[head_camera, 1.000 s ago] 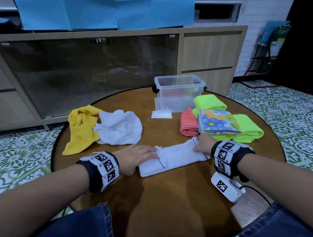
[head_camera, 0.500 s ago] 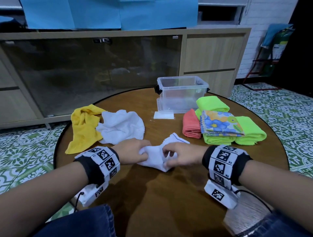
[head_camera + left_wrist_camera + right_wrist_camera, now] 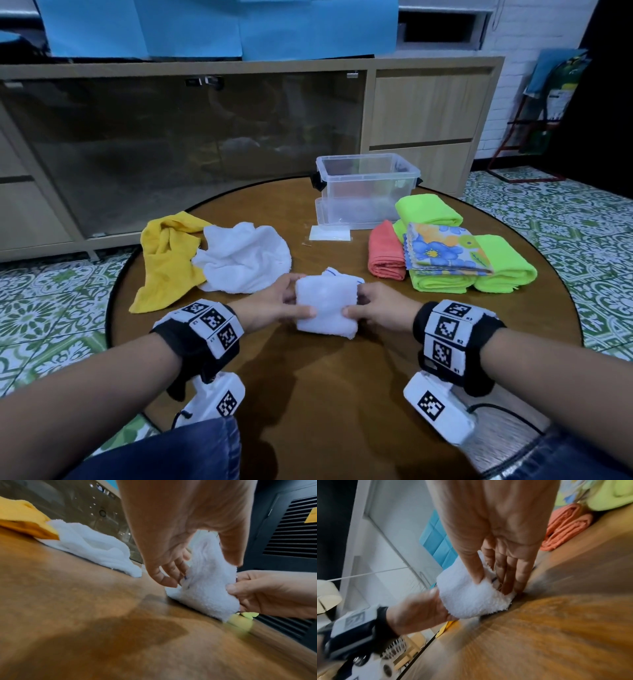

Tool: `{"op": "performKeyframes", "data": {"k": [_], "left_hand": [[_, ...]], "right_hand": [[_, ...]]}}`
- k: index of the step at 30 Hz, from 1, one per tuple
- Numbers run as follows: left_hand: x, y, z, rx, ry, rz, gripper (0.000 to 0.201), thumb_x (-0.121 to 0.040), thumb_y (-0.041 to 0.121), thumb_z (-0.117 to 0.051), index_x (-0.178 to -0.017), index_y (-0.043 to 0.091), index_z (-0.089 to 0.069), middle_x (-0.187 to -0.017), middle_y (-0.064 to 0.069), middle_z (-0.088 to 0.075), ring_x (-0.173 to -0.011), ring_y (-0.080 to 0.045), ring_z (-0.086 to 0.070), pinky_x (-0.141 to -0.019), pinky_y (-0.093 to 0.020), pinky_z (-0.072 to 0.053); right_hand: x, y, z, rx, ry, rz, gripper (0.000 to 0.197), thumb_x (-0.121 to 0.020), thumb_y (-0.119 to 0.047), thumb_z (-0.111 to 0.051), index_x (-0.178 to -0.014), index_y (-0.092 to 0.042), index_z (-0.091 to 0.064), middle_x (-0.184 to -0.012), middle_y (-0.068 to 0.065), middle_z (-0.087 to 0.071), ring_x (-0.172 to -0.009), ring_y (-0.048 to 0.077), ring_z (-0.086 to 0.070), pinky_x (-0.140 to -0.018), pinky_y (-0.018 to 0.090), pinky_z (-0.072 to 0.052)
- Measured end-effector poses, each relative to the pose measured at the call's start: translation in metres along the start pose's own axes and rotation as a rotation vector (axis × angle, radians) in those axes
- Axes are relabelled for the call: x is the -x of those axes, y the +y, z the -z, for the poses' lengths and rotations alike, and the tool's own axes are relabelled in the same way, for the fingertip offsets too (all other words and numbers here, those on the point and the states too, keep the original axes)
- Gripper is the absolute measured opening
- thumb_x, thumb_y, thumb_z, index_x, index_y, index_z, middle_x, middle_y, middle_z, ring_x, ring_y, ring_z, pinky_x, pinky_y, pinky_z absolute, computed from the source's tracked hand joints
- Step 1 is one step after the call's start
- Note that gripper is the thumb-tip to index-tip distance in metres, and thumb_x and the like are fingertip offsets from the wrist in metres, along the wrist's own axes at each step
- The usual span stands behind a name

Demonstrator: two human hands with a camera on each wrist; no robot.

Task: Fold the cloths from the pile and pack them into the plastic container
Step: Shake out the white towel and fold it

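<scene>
A small folded white cloth [image 3: 325, 305] [image 3: 204, 588] [image 3: 469, 600] stands between my two hands, its lower edge on the round wooden table [image 3: 342, 394]. My left hand [image 3: 274, 305] [image 3: 171, 569] pinches its left side, thumb on the near face and fingers behind. My right hand [image 3: 373, 306] [image 3: 498, 577] pinches its right side the same way. To the left lie a crumpled white cloth [image 3: 245, 262] and a yellow cloth [image 3: 164, 257]. The clear plastic container [image 3: 366, 192] stands empty at the back.
Folded cloths sit to the right of the container: a coral one [image 3: 387, 255], lime green ones [image 3: 503, 267] and a floral one [image 3: 442, 250] on top. A small white card [image 3: 330, 234] lies before the container. A low cabinet [image 3: 205, 137] stands behind the table.
The long white strip was folded in half, left and right ends brought together, and now both hands hold it up as a compact square. Both hands moved toward the middle.
</scene>
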State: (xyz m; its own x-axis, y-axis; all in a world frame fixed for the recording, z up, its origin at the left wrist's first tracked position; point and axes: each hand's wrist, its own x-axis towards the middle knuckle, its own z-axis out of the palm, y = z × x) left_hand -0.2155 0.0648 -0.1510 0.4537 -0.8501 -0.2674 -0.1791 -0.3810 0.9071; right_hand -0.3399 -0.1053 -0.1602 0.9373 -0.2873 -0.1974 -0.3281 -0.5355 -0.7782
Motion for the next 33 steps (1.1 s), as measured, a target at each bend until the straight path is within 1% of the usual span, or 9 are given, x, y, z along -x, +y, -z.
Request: {"op": "performKeyframes", "data": {"k": [3, 7, 14, 18, 23, 26, 28, 30, 33], "left_hand": [[0.000, -0.012, -0.001, -0.075, -0.083, 0.059, 0.055, -0.089, 0.015, -0.061, -0.138, 0.018, -0.034, -0.136, 0.005, -0.051, -0.123, -0.012, -0.050, -0.090, -0.020, -0.044], [-0.004, -0.009, -0.008, -0.306, 0.022, 0.105, 0.034, -0.097, 0.035, -0.044, -0.126, 0.017, -0.048, -0.109, 0.004, -0.061, -0.087, -0.006, -0.055, -0.068, -0.019, -0.041], [-0.014, 0.006, -0.025, -0.325, 0.175, 0.181, 0.045, -0.099, 0.033, -0.043, -0.140, 0.018, -0.032, -0.130, -0.005, -0.051, -0.109, -0.020, -0.053, -0.077, -0.024, -0.041], [-0.019, 0.004, -0.028, -0.339, 0.189, 0.179, 0.043, -0.095, 0.034, -0.050, -0.132, 0.015, -0.039, -0.096, -0.002, -0.058, -0.074, -0.012, -0.053, -0.060, -0.022, -0.040], [-0.019, 0.003, -0.028, -0.361, 0.175, 0.196, 0.031, -0.095, 0.035, -0.050, -0.120, 0.017, -0.045, -0.078, 0.003, -0.053, -0.065, -0.008, -0.050, -0.053, -0.019, -0.038], [-0.017, 0.004, -0.029, -0.272, 0.202, 0.241, 0.021, -0.099, 0.032, -0.040, -0.109, 0.015, -0.045, -0.074, 0.000, -0.052, -0.058, -0.010, -0.049, -0.047, -0.018, -0.041], [-0.016, 0.008, -0.028, -0.173, 0.180, 0.297, 0.024, -0.103, 0.023, -0.032, -0.110, 0.006, -0.047, -0.078, -0.010, -0.058, -0.060, -0.019, -0.054, -0.050, -0.019, -0.042], [-0.014, 0.010, -0.024, -0.144, 0.095, 0.349, 0.023, -0.102, 0.010, -0.028, -0.112, 0.001, -0.046, -0.109, -0.025, -0.062, -0.080, -0.034, -0.062, -0.051, -0.019, -0.042], [-0.011, 0.008, -0.021, -0.075, 0.086, 0.352, 0.033, -0.099, 0.002, -0.032, -0.126, -0.008, -0.049, -0.128, -0.026, -0.055, -0.091, -0.031, -0.067, -0.054, -0.019, -0.046]], "right_hand": [[0.002, 0.005, 0.009, 0.018, -0.074, -0.134, 0.029, -0.087, -0.022, -0.064, -0.091, 0.006, -0.062, -0.084, 0.016, -0.051, -0.079, 0.016, -0.050, -0.068, 0.022, -0.040], [0.006, 0.004, 0.013, 0.105, -0.144, -0.258, 0.030, -0.094, -0.029, -0.054, -0.065, -0.020, -0.051, -0.071, -0.003, -0.046, -0.065, 0.009, -0.044, -0.056, 0.017, -0.036], [0.009, -0.001, 0.017, 0.171, -0.147, -0.274, 0.031, -0.094, -0.032, -0.053, -0.067, -0.016, -0.058, -0.069, -0.003, -0.057, -0.059, 0.011, -0.048, -0.051, 0.020, -0.037], [0.009, -0.003, 0.012, 0.457, 0.246, 0.076, 0.011, -0.089, -0.018, -0.052, -0.079, -0.016, -0.053, -0.081, 0.002, -0.058, -0.077, 0.023, -0.057, -0.067, 0.032, -0.043], [0.011, -0.015, -0.002, 0.697, -0.080, 0.211, 0.033, -0.092, -0.035, -0.050, -0.111, -0.013, -0.065, -0.111, 0.002, -0.063, -0.102, 0.020, -0.057, -0.086, 0.036, -0.047], [0.013, -0.018, -0.010, 0.981, -0.108, 0.219, 0.059, -0.083, -0.063, -0.048, -0.115, -0.014, -0.057, -0.111, 0.005, -0.060, -0.101, 0.023, -0.056, -0.073, 0.034, -0.045], [0.017, -0.021, -0.020, 1.112, -0.062, 0.258, 0.061, -0.084, -0.062, -0.049, -0.118, -0.011, -0.049, -0.114, 0.008, -0.054, -0.104, 0.026, -0.053, -0.068, 0.030, -0.035], [0.021, -0.025, -0.031, 1.129, 0.008, 0.286, 0.046, -0.091, -0.044, -0.049, -0.119, -0.008, -0.046, -0.118, 0.011, -0.052, -0.107, 0.029, -0.050, -0.068, 0.031, -0.032], [0.017, -0.031, -0.028, 0.997, 0.111, 0.235, 0.025, -0.093, -0.026, -0.044, -0.109, -0.010, -0.052, -0.112, 0.010, -0.058, -0.103, 0.029, -0.055, -0.066, 0.030, -0.033]]}}
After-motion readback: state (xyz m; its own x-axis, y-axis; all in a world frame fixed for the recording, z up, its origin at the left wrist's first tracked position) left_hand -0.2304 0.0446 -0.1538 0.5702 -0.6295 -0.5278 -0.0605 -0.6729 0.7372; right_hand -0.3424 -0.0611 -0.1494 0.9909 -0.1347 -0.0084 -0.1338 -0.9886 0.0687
